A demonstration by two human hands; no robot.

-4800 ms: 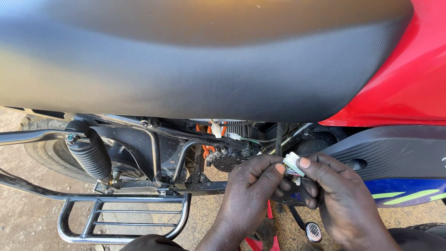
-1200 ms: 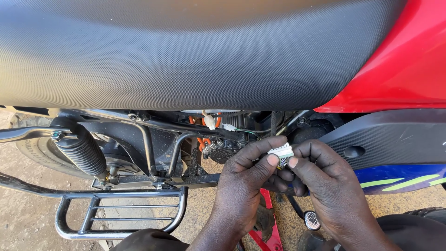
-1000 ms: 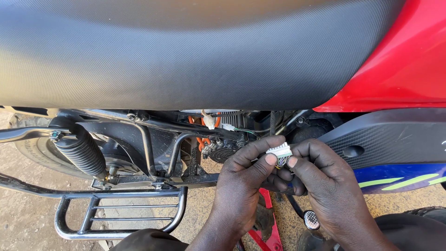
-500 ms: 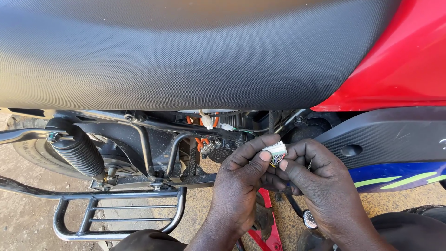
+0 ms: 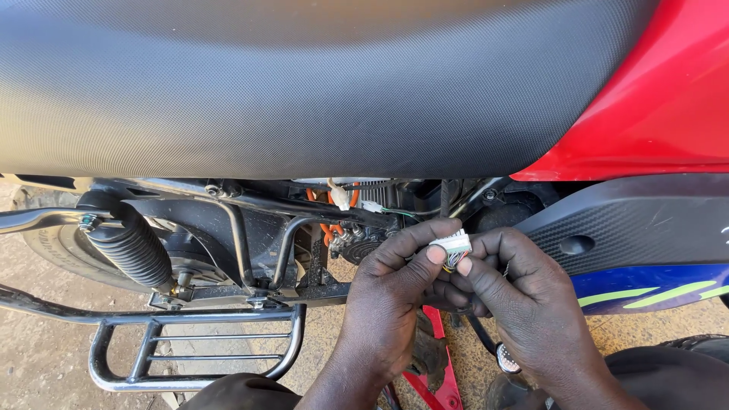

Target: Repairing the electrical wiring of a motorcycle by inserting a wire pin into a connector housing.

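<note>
While the seat shaded everything, both hands pinched the white connector beside the frame: left hand gripping its body, right hand steadying the wires underneath.

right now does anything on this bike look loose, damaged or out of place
One thing: the white connector hangs unplugged, its coloured wires bare, pinched between the left hand and right hand under the seat. Orange cables lie exposed in the open frame behind. No visible breakage or spill.
</note>
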